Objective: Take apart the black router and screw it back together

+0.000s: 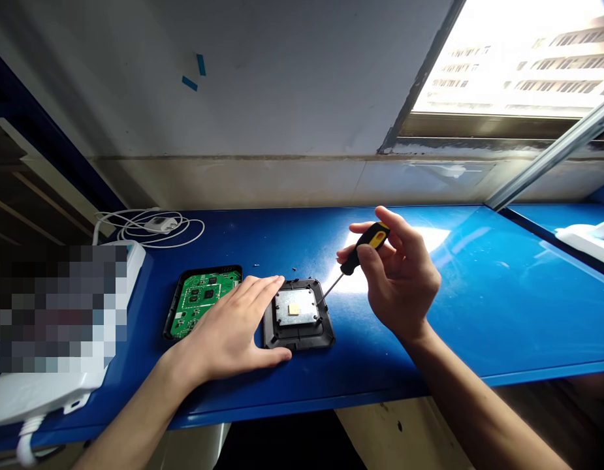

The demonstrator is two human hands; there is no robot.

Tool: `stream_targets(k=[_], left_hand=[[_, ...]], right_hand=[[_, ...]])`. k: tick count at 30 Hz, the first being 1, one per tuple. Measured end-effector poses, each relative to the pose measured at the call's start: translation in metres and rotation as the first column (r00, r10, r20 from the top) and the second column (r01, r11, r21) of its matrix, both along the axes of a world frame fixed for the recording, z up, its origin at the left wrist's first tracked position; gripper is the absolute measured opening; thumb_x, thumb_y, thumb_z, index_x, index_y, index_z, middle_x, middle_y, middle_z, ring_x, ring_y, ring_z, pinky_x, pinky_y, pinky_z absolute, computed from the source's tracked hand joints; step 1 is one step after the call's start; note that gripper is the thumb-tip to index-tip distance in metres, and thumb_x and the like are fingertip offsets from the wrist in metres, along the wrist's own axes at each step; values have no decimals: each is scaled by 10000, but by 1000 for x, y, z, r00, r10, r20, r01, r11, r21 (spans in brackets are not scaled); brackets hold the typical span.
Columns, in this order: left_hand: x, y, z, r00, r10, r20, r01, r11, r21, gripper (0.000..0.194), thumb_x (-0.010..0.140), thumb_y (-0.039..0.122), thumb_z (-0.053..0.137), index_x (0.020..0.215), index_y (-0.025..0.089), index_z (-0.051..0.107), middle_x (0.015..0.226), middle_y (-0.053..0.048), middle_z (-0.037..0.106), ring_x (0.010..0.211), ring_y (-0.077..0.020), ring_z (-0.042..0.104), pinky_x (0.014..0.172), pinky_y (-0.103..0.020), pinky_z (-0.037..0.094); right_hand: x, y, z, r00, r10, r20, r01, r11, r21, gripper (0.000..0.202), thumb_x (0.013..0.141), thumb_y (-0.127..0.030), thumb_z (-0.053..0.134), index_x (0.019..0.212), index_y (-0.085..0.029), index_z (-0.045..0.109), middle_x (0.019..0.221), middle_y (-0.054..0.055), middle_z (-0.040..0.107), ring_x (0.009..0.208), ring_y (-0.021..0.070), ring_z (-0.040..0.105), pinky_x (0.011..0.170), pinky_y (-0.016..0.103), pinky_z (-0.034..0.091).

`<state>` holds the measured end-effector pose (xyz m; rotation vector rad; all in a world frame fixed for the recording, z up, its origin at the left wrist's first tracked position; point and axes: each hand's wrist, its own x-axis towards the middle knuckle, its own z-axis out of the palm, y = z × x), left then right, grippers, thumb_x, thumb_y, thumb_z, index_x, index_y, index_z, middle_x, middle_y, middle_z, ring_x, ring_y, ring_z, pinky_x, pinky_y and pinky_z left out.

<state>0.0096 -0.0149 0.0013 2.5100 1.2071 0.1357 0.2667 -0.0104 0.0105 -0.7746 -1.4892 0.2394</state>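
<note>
In the head view my right hand (pixel 402 277) grips a black and yellow screwdriver (pixel 365 249). Its shaft slants down to the left, and the tip meets or nearly meets the right edge of a silver metal plate (pixel 286 316). That plate, with a small yellowish square pad (pixel 294 309) on it, sits in a black plastic housing (pixel 309 341) on the blue table. My left hand (pixel 233 323) lies over the housing's left side, fingers stretched and thumb apart along the near edge. Partly hidden behind it is a green circuit board (pixel 204 294) in a black shell (pixel 170 313).
Two tiny screw-like bits (pixel 294 269) lie beyond the housing on the blue table (pixel 478 313). A white device (pixel 93 365) stands at the left, its top blurred out. A coiled white cable (pixel 184 225) with an adapter rests behind it. A metal-framed clear panel (pixel 541 156) rises at the right.
</note>
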Motion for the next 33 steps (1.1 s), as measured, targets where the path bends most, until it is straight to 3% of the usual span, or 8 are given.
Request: stream_targets(k=[8, 13, 19, 22, 25, 27, 30, 33], left_hand=[[-1, 0, -1, 1000, -1, -9, 1, 1000, 5, 1004, 820, 629, 730, 1612, 191, 297, 1635, -121, 407, 1497, -330, 383, 1230, -495, 381], [0, 0, -1, 1000, 4, -9, -4, 1000, -4, 1004, 819, 633, 730, 1611, 198, 295, 1629, -127, 412, 1492, -338, 388, 1218, -511, 394], [-1, 1, -3, 1000, -1, -2, 1, 1000, 6, 1017, 814, 647, 730, 1612, 190, 297, 1630, -125, 411, 1492, -334, 386, 1225, -492, 389], [-2, 1, -3, 1000, -4, -7, 5, 1000, 7, 1018, 818, 650, 724, 1615, 191, 287, 1628, -126, 414, 1491, -333, 386, 1220, -496, 393], [-2, 0, -3, 1000, -1, -5, 1, 1000, 4, 1024, 816, 652, 724, 1620, 205, 272, 1631, -121, 409, 1489, -333, 389, 1208, -500, 406], [-2, 0, -3, 1000, 2, -1, -2, 1000, 6, 1026, 813, 652, 728, 1620, 211, 273, 1632, -119, 408, 1488, -335, 389, 1210, -502, 403], [-2, 0, -3, 1000, 7, 7, -8, 1000, 5, 1021, 808, 642, 739, 1614, 206, 288, 1622, -122, 421, 1480, -343, 400, 1210, -507, 402], [-2, 1, -3, 1000, 7, 27, -7, 1000, 7, 1006, 804, 621, 752, 1606, 209, 306, 1606, -121, 444, 1466, -353, 419, 1197, -514, 419]], right_hand=[[-7, -7, -2, 996, 38, 85, -37, 999, -20, 553, 939, -113, 680, 1433, -338, 575, 1154, 57, 713, 927, 210, 760, 717, 386, 715], [-5, -9, -4, 992, 41, 117, -36, 998, -43, 546, 935, -107, 670, 1428, -319, 569, 1178, 60, 710, 901, 197, 760, 747, 410, 713], [-10, -13, 0, 980, 165, 107, -156, 984, -85, 419, 1031, -146, 455, 1419, -292, 518, 1240, 76, 713, 842, 167, 759, 719, 383, 685], [-12, -13, 3, 975, 169, 144, -169, 985, -14, 368, 994, -212, 595, 1350, -301, 581, 1190, 68, 690, 839, 180, 726, 724, 394, 655], [-14, -14, 6, 979, 86, 184, -96, 994, 51, 430, 888, -176, 761, 1288, -297, 657, 1038, 39, 658, 812, 179, 690, 698, 364, 630], [-16, -16, 9, 974, 98, 205, -104, 994, 19, 429, 940, -126, 676, 1335, -290, 635, 1025, 39, 683, 835, 173, 704, 705, 341, 629], [-18, -19, 9, 962, 216, 169, -209, 976, -57, 408, 1052, -130, 434, 1410, -278, 560, 1122, 60, 726, 837, 149, 732, 707, 321, 636], [-18, -18, 5, 967, 213, 139, -213, 977, -19, 314, 1039, -258, 538, 1347, -282, 598, 1138, 67, 696, 832, 171, 727, 696, 350, 637]])
